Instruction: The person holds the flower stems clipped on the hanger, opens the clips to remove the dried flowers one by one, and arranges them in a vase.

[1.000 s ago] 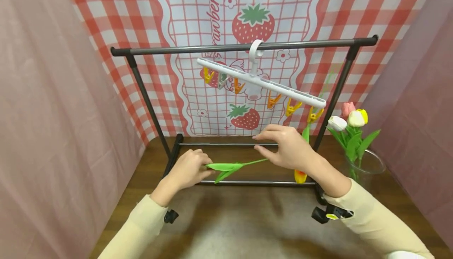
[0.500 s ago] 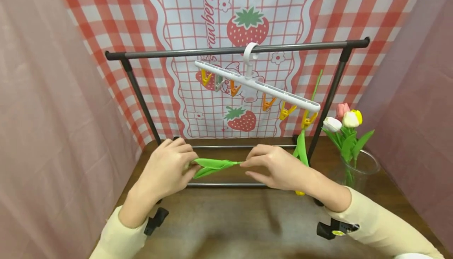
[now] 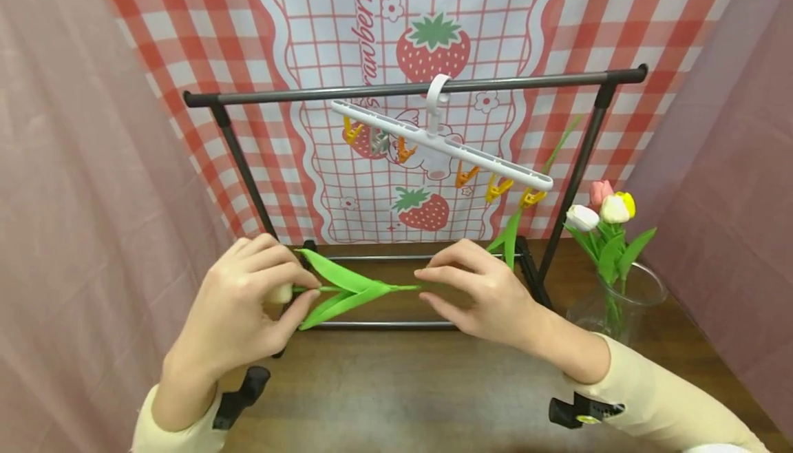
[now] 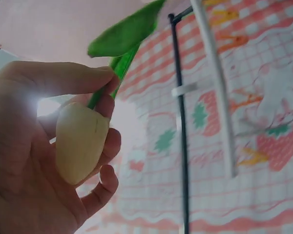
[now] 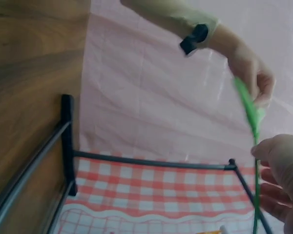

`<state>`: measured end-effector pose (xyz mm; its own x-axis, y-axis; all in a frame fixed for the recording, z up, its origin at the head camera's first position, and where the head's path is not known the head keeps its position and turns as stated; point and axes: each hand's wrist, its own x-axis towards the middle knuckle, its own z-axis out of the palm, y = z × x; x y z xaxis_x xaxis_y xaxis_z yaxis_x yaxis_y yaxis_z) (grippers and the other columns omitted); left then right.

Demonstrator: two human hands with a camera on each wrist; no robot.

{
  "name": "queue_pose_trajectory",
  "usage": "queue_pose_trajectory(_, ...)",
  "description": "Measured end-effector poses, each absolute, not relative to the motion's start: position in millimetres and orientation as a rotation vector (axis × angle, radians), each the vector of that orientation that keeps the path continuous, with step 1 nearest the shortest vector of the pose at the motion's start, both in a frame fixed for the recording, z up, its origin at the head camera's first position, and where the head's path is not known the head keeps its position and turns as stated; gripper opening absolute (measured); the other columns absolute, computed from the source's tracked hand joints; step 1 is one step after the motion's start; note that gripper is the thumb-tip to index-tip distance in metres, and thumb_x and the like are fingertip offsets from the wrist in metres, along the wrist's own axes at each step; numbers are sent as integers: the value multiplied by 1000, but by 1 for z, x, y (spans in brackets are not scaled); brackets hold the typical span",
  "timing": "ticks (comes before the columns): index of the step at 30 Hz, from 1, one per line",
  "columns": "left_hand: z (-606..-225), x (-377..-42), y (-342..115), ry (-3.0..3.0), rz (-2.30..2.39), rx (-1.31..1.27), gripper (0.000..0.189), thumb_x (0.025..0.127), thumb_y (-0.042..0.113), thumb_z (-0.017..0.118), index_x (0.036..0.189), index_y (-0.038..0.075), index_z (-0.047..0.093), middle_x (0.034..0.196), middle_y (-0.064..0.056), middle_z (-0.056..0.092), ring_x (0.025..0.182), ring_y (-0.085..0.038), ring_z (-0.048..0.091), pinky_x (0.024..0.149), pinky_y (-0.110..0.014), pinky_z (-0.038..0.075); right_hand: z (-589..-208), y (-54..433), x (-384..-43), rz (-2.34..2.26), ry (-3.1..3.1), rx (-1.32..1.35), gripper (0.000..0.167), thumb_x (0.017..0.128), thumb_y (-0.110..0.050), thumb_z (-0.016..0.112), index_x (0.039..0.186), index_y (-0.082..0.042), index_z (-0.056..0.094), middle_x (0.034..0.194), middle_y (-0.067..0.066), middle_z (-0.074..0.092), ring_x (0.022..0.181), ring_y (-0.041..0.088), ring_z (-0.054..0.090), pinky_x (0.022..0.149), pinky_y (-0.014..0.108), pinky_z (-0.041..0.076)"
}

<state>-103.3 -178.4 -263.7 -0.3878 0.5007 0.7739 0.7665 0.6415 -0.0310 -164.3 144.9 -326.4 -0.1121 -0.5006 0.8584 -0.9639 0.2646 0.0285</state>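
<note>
My left hand (image 3: 238, 295) pinches an artificial tulip by its green stem, just below the cream bloom (image 4: 80, 144), which lies within the palm in the left wrist view. The tulip's green leaves (image 3: 337, 274) spread between both hands, and the stem runs sideways to the right. There my right hand (image 3: 486, 295) pinches the stem between thumb and fingers; its thin end passes along the palm in the right wrist view. Above hangs a white clip hanger (image 3: 434, 140). Its rightmost yellow clip (image 3: 533, 197) grips another tulip (image 3: 511, 236), bloom down and hidden behind my right hand.
A dark metal rack (image 3: 310, 93) stands on the wooden table (image 3: 372, 384) and carries the hanger. Several more clips (image 3: 467, 174) hang from it. At right stands a clear vase (image 3: 647, 284) with several tulips (image 3: 615, 208). A strawberry-print cloth (image 3: 434, 47) hangs behind.
My left hand has moved left and nearer, now at the stem under the bloom. The right hand has come down and taken the stem. Hanger and clipped tulip have swung slightly.
</note>
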Motion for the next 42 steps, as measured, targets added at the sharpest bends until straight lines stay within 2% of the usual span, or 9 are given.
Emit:
queue_pose_trajectory(5, -278, -115, -166, -2104, -527, -1033, 13, 76, 10, 87, 83, 18, 80, 79, 9, 73, 79, -12, 59, 75, -31, 41, -318, 144, -160, 668, -1856, 1421, 16, 95, -12, 79, 110, -10, 82, 98, 1, 71, 87, 11, 65, 73, 22, 55)
queue_pose_trajectory(9, -286, -122, -157, -2102, -582, -1047, 14, 77, 10, 87, 85, 18, 80, 81, 9, 74, 78, -12, 58, 74, -31, 42, -315, 144, -156, 593, -1900, 1420, 32, 80, -2, 89, 110, -9, 81, 97, 0, 72, 86, 10, 67, 72, 22, 57)
queue_pose_trajectory(14, -294, -127, -148, -2092, -627, -1045, 13, 78, 11, 88, 85, 18, 80, 81, 7, 73, 76, -11, 58, 71, -30, 43, -313, 145, -156, 521, -1870, 1371, 40, 74, 1, 91, 111, -8, 81, 95, 0, 73, 84, 12, 67, 71, 26, 58)
queue_pose_trajectory(21, -306, -134, -136, -2110, -663, -1012, 14, 80, 12, 89, 90, 18, 81, 89, 5, 74, 83, -13, 66, 71, -33, 48, -311, 152, -155, 390, -1956, 1282, 28, 80, -3, 88, 106, -8, 81, 93, 0, 74, 84, 12, 70, 67, 28, 61)
queue_pose_trajectory(26, -309, -141, -131, -2095, -826, -976, 36, 80, 10, 90, 114, 12, 80, 101, -2, 78, 90, -16, 73, 80, -30, 59, -310, 165, -157, 383, -1975, 1215, 32, 76, -1, 90, 107, -7, 81, 93, 1, 75, 82, 14, 72, 66, 32, 62)
queue_pose_trajectory(29, -311, -147, -130, -2068, -923, -927, 46, 79, 9, 91, 123, 9, 78, 100, -4, 80, 85, -15, 71, 75, -26, 57, -308, 175, -158, 396, -1990, 1167, 28, 81, -2, 87, 108, -7, 81, 94, 2, 76, 82, 16, 73, 67, 34, 62)
queue_pose_trajectory(34, -323, -163, -128, -2050, -1040, -849, 40, 80, 8, 90, 118, 8, 79, 90, -5, 80, 72, -14, 68, 67, -28, 55, -301, 199, -162, 402, -1975, 1059, 31, 80, -3, 87, 110, -7, 82, 95, 6, 77, 79, 18, 73, 65, 36, 59)
queue_pose_trajectory(39, -338, -177, -115, -2098, -1147, -838, 29, 84, 12, 88, 112, 12, 81, 90, -4, 82, 73, -17, 72, 68, -32, 58, -292, 232, -166, 447, -1955, 844, 35, 76, -3, 87, 110, -6, 83, 92, 8, 79, 71, 16, 71, 67, 17, 54)
queue_pose_trajectory(42, -347, -184, -103, -2136, -1204, -851, 25, 86, 13, 88, 110, 12, 82, 91, -5, 82, 74, -19, 74, 70, -32, 61, -285, 252, -171, 551, -1936, 683, 29, 81, -3, 82, 110, -5, 83, 92, 11, 81, 76, -2, 70, 77, 1, 47)
